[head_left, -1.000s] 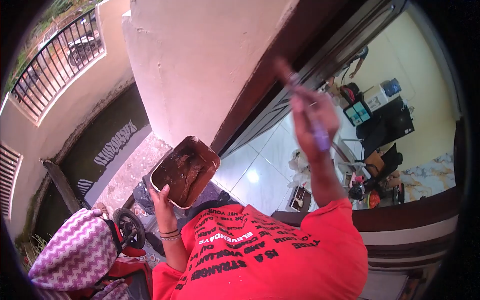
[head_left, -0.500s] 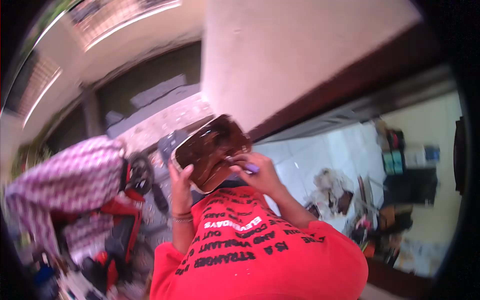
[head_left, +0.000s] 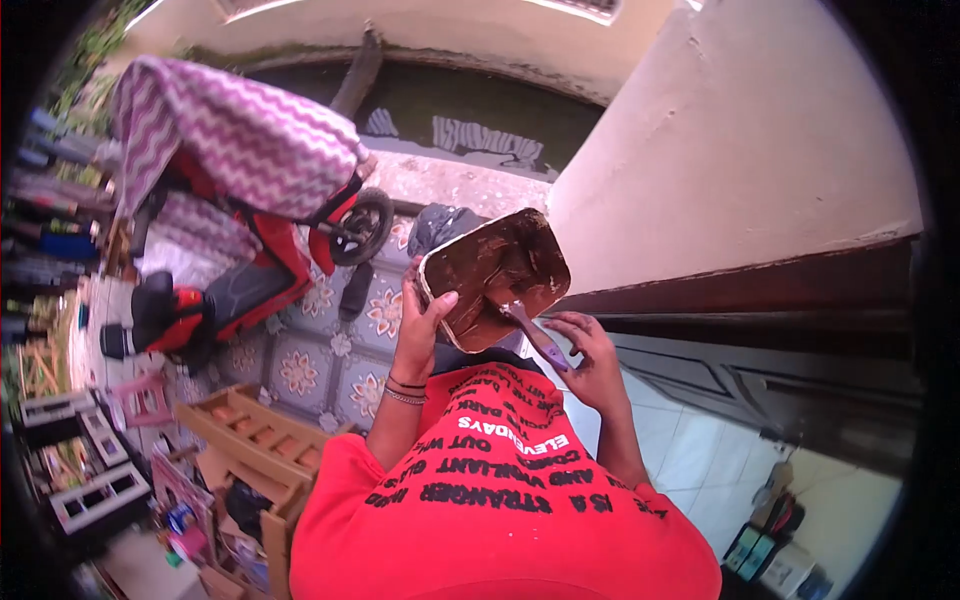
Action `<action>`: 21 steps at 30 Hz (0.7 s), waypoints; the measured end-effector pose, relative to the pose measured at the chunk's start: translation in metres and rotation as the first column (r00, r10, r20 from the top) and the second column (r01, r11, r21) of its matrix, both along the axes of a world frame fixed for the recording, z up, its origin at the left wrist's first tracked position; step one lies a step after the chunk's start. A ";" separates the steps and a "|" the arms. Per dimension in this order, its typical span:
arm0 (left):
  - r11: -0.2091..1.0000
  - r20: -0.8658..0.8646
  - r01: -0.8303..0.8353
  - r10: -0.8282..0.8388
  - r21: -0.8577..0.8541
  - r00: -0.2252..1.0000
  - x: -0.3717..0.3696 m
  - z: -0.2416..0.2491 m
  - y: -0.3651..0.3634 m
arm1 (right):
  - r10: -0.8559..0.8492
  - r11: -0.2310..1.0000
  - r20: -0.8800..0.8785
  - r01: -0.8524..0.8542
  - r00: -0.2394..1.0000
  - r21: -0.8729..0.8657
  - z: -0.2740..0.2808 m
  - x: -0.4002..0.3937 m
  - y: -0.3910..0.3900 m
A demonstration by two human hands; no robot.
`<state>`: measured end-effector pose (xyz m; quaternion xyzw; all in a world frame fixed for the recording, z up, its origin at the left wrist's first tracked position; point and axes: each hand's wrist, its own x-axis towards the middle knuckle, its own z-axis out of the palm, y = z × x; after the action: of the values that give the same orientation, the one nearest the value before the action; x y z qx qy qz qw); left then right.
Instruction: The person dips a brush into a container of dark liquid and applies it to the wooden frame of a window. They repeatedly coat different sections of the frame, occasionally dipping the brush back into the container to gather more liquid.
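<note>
My left hand (head_left: pixel 420 318) grips the near edge of a shallow tray of brown paint (head_left: pixel 495 272), held tilted up in front of my chest. My right hand (head_left: pixel 585 352) holds a paintbrush with a purple handle (head_left: pixel 540 340); its bristle end rests inside the tray, in the brown paint. Bracelets circle my left wrist. My red shirt with black lettering fills the bottom of the view.
A cream wall (head_left: pixel 730 150) with a dark brown painted frame (head_left: pixel 760 290) stands to the right. A red scooter (head_left: pixel 250 270) under a purple zigzag cloth (head_left: pixel 240 130) is parked at left on patterned tiles. Wooden crates (head_left: pixel 250 430) lie at lower left. A drain channel (head_left: pixel 450 110) runs behind.
My right hand came down from the door frame and put the brush into the tray. My head turned left, bringing the scooter and tiled floor into view.
</note>
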<state>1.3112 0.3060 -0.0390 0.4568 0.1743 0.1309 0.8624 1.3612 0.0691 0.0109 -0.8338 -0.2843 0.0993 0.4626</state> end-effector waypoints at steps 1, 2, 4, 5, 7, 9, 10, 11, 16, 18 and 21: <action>0.999 -0.016 -0.029 0.029 0.017 0.999 -0.002 0.000 -0.011 | -0.013 1.000 -0.023 0.013 1.000 -0.012 -0.002 0.008 -0.014; 0.998 -0.025 -0.068 0.068 0.016 0.997 -0.010 -0.002 -0.018 | -0.027 0.999 -0.042 0.026 0.999 -0.029 -0.006 0.009 -0.023; 0.992 -0.005 -0.128 0.128 0.017 0.992 -0.026 -0.006 -0.035 | 0.039 0.997 -0.045 -0.042 0.998 -0.067 -0.015 0.010 -0.041; 0.987 -0.013 -0.159 0.159 0.002 0.987 -0.035 -0.005 -0.044 | 0.040 0.997 -0.062 -0.043 0.997 -0.057 -0.018 0.009 -0.048; 0.976 -0.036 -0.218 0.217 -0.021 0.975 -0.059 -0.002 -0.060 | 0.076 0.993 -0.111 -0.085 0.991 -0.078 -0.026 0.004 -0.058; 0.953 -0.049 -0.298 0.296 -0.044 0.954 -0.069 0.007 -0.067 | 0.163 0.985 -0.139 -0.169 0.977 -0.027 -0.032 0.009 -0.051; 0.930 -0.052 -0.366 0.364 -0.039 0.930 -0.077 0.009 -0.068 | 0.210 0.978 -0.147 -0.209 0.967 0.022 -0.035 0.009 -0.044; 0.913 -0.055 -0.407 0.405 -0.019 0.913 -0.084 0.014 -0.066 | 0.285 0.955 -0.202 -0.295 0.937 -0.017 -0.033 0.014 -0.034; 0.732 -0.062 -0.677 0.681 0.075 0.729 -0.173 0.043 -0.064 | 0.613 0.760 -0.117 -0.624 0.781 -0.182 -0.010 -0.019 0.016; 0.631 -0.032 -0.773 0.776 0.066 0.630 -0.212 0.043 -0.070 | 0.699 0.677 -0.113 -0.704 0.706 -0.215 -0.012 -0.030 0.033; 0.476 0.021 -0.879 0.879 0.034 0.477 -0.264 0.020 -0.076 | 0.803 0.556 -0.073 -0.787 0.592 -0.268 -0.017 -0.049 0.064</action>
<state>1.0469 0.2305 -0.0192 0.3208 0.3804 0.5573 0.6647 1.3125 0.1329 -0.0064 -0.6732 -0.6263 0.3110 0.2405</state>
